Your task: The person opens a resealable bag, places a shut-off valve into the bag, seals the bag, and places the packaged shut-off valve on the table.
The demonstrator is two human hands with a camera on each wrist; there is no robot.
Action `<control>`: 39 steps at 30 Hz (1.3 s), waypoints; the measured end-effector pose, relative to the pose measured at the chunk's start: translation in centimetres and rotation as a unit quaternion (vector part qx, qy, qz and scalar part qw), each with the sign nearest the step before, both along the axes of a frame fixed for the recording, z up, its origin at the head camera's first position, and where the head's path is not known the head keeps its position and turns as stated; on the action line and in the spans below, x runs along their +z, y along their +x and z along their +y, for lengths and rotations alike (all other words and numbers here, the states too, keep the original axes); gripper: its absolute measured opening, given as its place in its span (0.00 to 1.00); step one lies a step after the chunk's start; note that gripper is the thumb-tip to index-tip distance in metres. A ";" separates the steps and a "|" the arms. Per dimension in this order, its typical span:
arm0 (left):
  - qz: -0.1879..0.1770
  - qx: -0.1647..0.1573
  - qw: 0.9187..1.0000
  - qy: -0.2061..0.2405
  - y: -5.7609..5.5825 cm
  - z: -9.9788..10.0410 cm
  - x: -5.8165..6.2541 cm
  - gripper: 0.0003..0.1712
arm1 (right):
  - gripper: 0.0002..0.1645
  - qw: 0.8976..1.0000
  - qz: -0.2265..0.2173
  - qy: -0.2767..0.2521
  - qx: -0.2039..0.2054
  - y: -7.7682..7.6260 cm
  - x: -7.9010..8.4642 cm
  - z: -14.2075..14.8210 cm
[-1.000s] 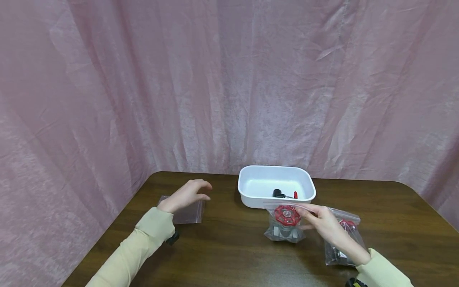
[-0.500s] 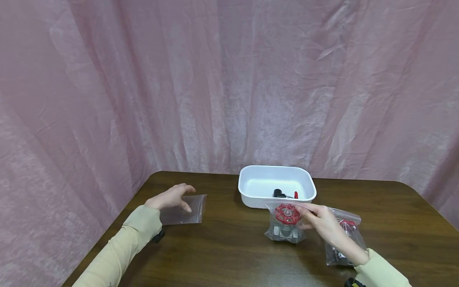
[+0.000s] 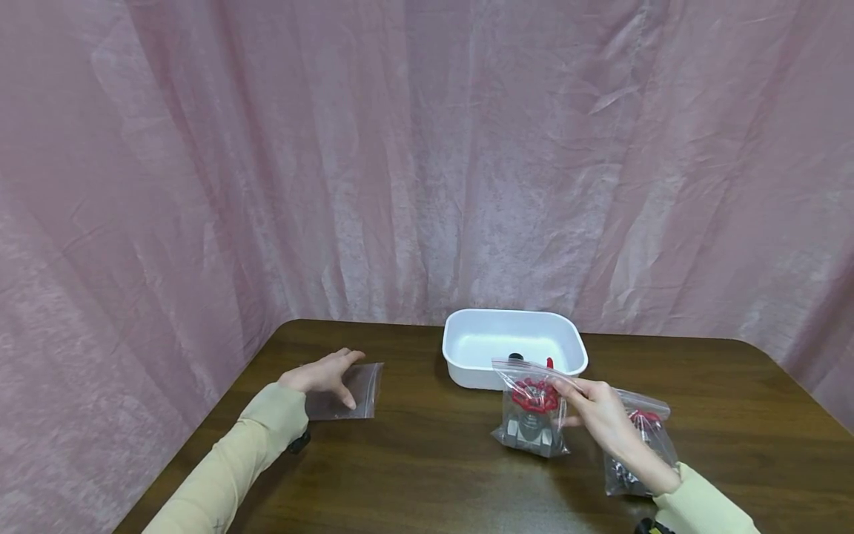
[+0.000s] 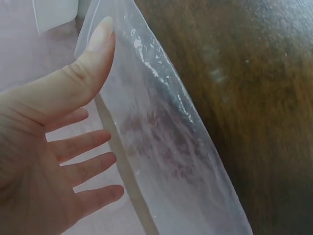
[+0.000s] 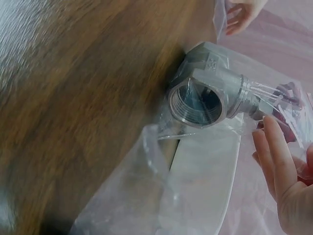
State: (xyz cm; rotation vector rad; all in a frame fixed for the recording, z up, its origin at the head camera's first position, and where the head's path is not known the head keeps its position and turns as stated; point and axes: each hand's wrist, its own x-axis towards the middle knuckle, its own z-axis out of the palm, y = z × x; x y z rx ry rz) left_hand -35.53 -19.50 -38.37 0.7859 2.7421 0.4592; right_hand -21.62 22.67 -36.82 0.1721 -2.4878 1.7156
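Note:
My left hand (image 3: 323, 374) hovers over a flat clear zip bag (image 3: 367, 386) at the left of the table. In the left wrist view its fingers are spread and fairly straight, the thumb overlapping the bag's edge. My right hand (image 3: 603, 415) pinches the top corner of another clear zip bag (image 3: 507, 368), thumb against fingers. Inside that bag stands a metal gate valve (image 3: 529, 434) with a red handwheel (image 3: 536, 397). The valve's threaded opening (image 5: 198, 105) shows in the right wrist view.
A white plastic tub (image 3: 460, 373) stands behind the bagged valve, with a small black part (image 3: 516, 357) and a red part (image 3: 550, 363) in it. Another zip bag (image 3: 627, 475) with red and metal parts lies under my right forearm. Pink curtain (image 3: 427, 185) hangs behind the table.
My left hand has moved left and settled over the flat bag. My right hand has drawn the valve bag's top upward, so the plastic stands taller and the handwheel sits more level.

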 end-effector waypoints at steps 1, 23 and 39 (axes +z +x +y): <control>0.001 -0.001 1.000 -0.003 0.0 0.1 0.0 0.55 | 0.23 1.000 -0.002 -0.007 0.001 0.0 0.0 0.0; 0.087 -0.056 0.994 -0.026 -0.2 0.8 -1.0 0.42 | 0.24 0.982 -0.067 -0.174 0.004 -0.3 -0.2 -1.8; -0.020 0.057 0.990 0.128 1.2 0.8 0.1 0.20 | 0.23 0.965 -0.122 -0.229 0.032 -0.5 -1.0 -3.4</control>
